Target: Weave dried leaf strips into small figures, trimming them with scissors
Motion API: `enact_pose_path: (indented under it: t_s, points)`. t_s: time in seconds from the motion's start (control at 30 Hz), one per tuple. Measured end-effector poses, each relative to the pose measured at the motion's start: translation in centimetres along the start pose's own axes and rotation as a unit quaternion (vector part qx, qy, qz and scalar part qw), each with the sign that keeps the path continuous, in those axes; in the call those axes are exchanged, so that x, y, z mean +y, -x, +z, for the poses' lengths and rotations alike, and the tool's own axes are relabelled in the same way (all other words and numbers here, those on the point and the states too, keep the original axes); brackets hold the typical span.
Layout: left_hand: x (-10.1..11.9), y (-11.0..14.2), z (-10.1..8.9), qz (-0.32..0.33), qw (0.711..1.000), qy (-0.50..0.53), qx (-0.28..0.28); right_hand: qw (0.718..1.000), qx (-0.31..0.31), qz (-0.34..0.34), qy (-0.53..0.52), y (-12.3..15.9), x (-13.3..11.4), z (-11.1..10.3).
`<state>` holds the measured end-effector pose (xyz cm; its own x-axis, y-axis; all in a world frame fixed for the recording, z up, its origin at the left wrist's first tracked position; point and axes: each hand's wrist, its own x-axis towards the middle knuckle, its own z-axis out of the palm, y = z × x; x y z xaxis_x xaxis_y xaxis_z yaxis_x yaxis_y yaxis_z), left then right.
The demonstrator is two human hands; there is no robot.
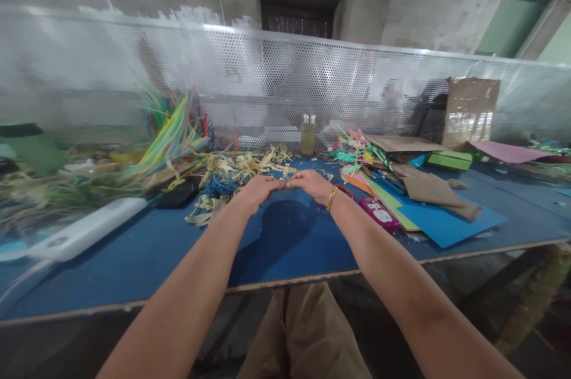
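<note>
One small brownish piece (284,184) sits over the middle of the worktop (285,260), between front and far edges, nearer the far one. Our left hand (259,191) pinches it, thumb against fingers; our right hand (312,185) pinches it from the other side, tips almost meeting. Too small for us to tell what it is. We see a gold bracelet (331,198) on the right wrist. Just beyond the left hand: pale dry husks (254,168), with blue shreds (218,187) among them. Toward the left edge we have a white power strip (89,229), blurred, and a green container (33,150) with a dark top. Yellow-green strips (172,129) stand near the far edge, left of centre. Glass bottle (307,136) is upright at the far edge, roughly centred. Right of our right wrist: a purple case (379,215) near the front edge, then blue paper (450,221) reaching close to that edge, brown cardboard (432,185) lying partly over it. Perforated screen (267,75) runs along the far edge.
</note>
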<state>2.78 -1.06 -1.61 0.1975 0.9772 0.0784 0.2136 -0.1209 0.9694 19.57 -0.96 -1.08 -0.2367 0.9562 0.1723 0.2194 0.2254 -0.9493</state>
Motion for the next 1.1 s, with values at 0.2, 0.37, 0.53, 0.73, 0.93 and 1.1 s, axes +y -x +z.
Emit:
enact_pose_path:
  t_s: [0.2,0.37,0.53,0.73,0.93,1.1]
  points:
    - [0.5,0.3,-0.1,-0.052,0.995,0.087,-0.012,0.997,-0.027,0.024,-0.070,0.2,-0.2,0.1]
    - [0.5,0.1,-0.4,-0.045,0.997,0.067,-0.016,0.997,-0.008,0.031,-0.070,0.2,-0.3,0.1]
    - [0.8,0.3,-0.1,-0.054,0.997,0.059,-0.015,0.998,-0.018,0.021,-0.051,0.2,-0.2,0.3]
    - [1.5,0.9,0.0,-0.126,0.974,0.168,-0.079,0.990,-0.061,0.056,-0.111,0.1,0.1,0.1]
    - [1.7,1.2,-0.1,-0.125,0.973,0.171,-0.092,0.990,-0.071,0.044,-0.117,0.2,-0.1,0.0]
    - [1.2,1.0,-0.1,-0.076,0.988,0.111,-0.080,0.993,-0.055,0.050,-0.097,0.2,-0.1,0.2]
